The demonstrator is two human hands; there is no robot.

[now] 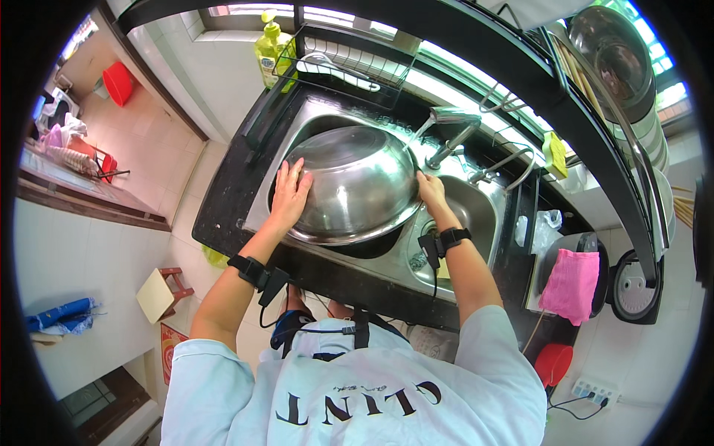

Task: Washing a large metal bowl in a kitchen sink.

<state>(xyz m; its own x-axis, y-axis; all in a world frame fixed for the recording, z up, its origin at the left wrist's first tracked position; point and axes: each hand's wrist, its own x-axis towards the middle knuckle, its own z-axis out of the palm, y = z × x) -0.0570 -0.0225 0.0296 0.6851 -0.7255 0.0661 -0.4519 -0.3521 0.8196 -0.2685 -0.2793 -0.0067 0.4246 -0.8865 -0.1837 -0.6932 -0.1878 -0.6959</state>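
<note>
A large stainless steel basin (348,189) is tilted in the left bowl of a double sink (329,118), its rounded outer side facing up. My left hand (291,192) lies on the basin's left side with fingers spread. At the basin's right edge, my right hand (430,188) grips the rim, thumb and fingers closed around it. Water runs from the metal faucet (454,120) close to the upper right of the basin. The basin's inside is hidden. Part of the right sink bowl (474,209) shows beside my right forearm.
Behind the sink stand a green pump bottle (269,53) and a wire rack (357,67) holding a white-handled item. A black shelf frame (502,42) arches overhead. A yellow sponge (554,155) hangs at right, near a pink cloth (569,284). A small stool (159,295) stands lower left.
</note>
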